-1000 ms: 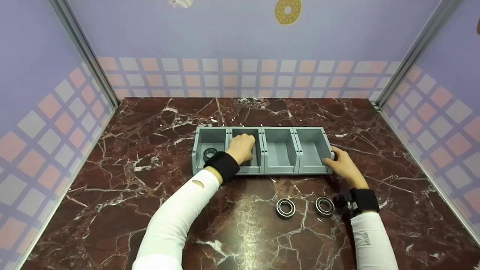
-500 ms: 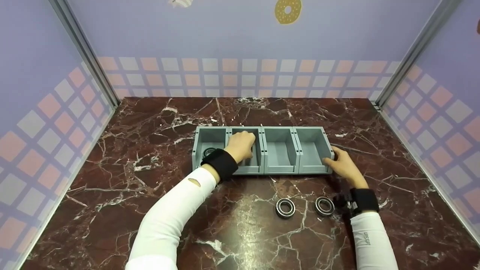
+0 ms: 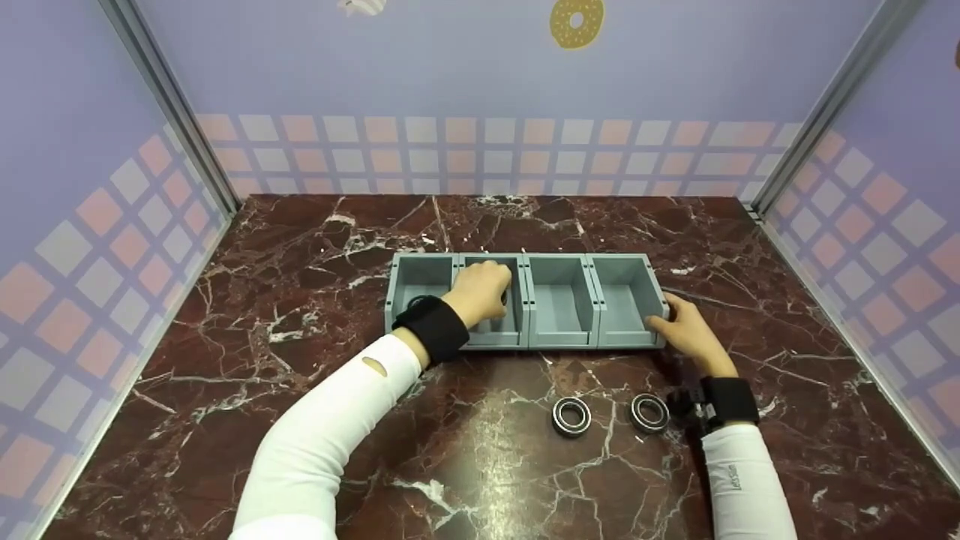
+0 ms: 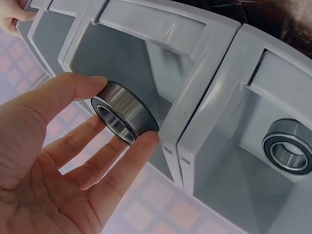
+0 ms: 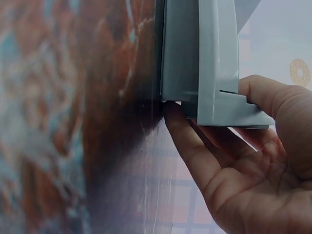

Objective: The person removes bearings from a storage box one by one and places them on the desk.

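Note:
My left hand (image 3: 482,291) reaches into the second compartment from the left of a grey storage bin row (image 3: 564,341). In the left wrist view its thumb and fingers pinch a ball bearing (image 4: 126,108) by its outer ring, inside that compartment. Another bearing (image 4: 288,147) lies in the leftmost compartment, mostly hidden by my wrist in the head view. My right hand (image 3: 688,330) grips the right end wall of the bin row, thumb over the front corner and fingers (image 5: 190,146) along the outer side.
Two more bearings, one in the middle (image 3: 571,417) and one to its right (image 3: 649,413), lie on the red marbled table (image 3: 300,247) in front of the bins. The right forearm is close beside the second. Patterned walls (image 3: 480,90) enclose the table.
My left forearm and wrist have shifted slightly left, covering more of the bearing in the leftmost compartment. The left hand stays in the second compartment. The right hand has not moved.

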